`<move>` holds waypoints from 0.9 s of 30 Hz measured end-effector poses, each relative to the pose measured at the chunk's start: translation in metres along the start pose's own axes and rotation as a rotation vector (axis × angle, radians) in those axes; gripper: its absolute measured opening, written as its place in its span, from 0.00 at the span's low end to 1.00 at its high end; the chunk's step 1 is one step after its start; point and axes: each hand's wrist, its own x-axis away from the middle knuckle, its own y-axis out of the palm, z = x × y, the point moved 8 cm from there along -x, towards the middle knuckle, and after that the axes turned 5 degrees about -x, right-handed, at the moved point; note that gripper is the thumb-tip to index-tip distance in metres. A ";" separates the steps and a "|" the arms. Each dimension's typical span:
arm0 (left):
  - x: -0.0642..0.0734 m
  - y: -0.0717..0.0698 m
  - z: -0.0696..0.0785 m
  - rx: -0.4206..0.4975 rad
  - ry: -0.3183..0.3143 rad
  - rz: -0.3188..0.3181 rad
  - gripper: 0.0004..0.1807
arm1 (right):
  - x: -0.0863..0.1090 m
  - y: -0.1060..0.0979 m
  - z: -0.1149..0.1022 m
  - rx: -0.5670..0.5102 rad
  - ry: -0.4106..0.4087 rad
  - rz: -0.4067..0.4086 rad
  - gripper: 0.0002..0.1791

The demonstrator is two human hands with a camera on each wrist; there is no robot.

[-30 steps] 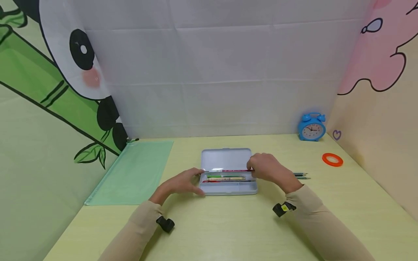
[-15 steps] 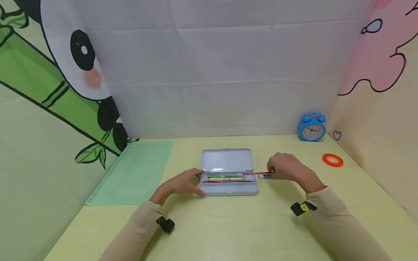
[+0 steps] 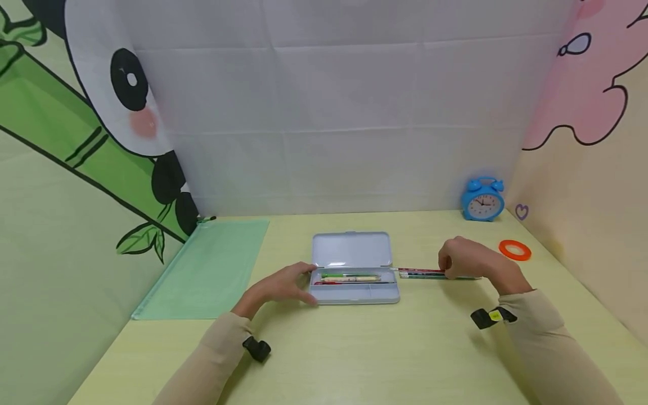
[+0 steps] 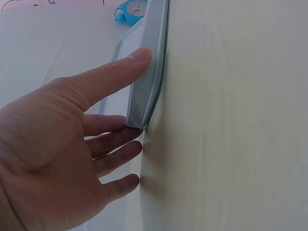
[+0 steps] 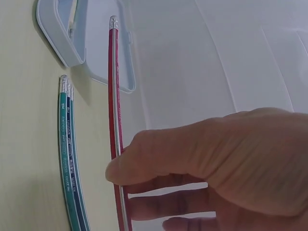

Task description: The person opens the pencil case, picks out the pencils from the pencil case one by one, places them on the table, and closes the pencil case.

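Note:
A pale pencil case (image 3: 383,292) lies with its lid raised, holding a green pen (image 3: 334,275) and a few other pens. My left hand (image 3: 285,283) holds its left end. In the left wrist view the thumb (image 4: 115,77) rests on the front wall, with the fingers round the end. To the right of the case, my right hand (image 3: 468,260) pinches a red striped pencil (image 5: 114,96) between thumb and fingers, its silver eraser end toward the case. Beside it, several green and dark pencils (image 5: 67,144) lie together on the table.
A mint-green mesh pouch (image 3: 207,270) lies flat at the left. A blue alarm clock (image 3: 482,199) stands at the back right, with an orange ring (image 3: 514,243) nearer on the table (image 3: 354,360). A white cloth wall (image 3: 344,112) closes off the back.
My right hand has drawn the red pencil out of the case and moved right with it, above the loose pencils. The left hand has stayed at the case.

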 end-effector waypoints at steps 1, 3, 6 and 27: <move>0.000 0.000 0.000 0.001 -0.002 0.000 0.50 | 0.001 0.000 0.001 -0.015 0.000 -0.008 0.07; 0.000 0.000 0.000 0.004 -0.002 0.000 0.50 | 0.003 0.000 0.003 -0.042 0.000 -0.018 0.07; 0.000 0.001 0.000 0.007 0.001 -0.002 0.50 | 0.004 0.000 0.005 -0.069 0.006 -0.024 0.08; 0.001 0.000 0.002 0.026 0.024 0.000 0.49 | 0.022 -0.006 0.029 -0.168 0.074 -0.088 0.10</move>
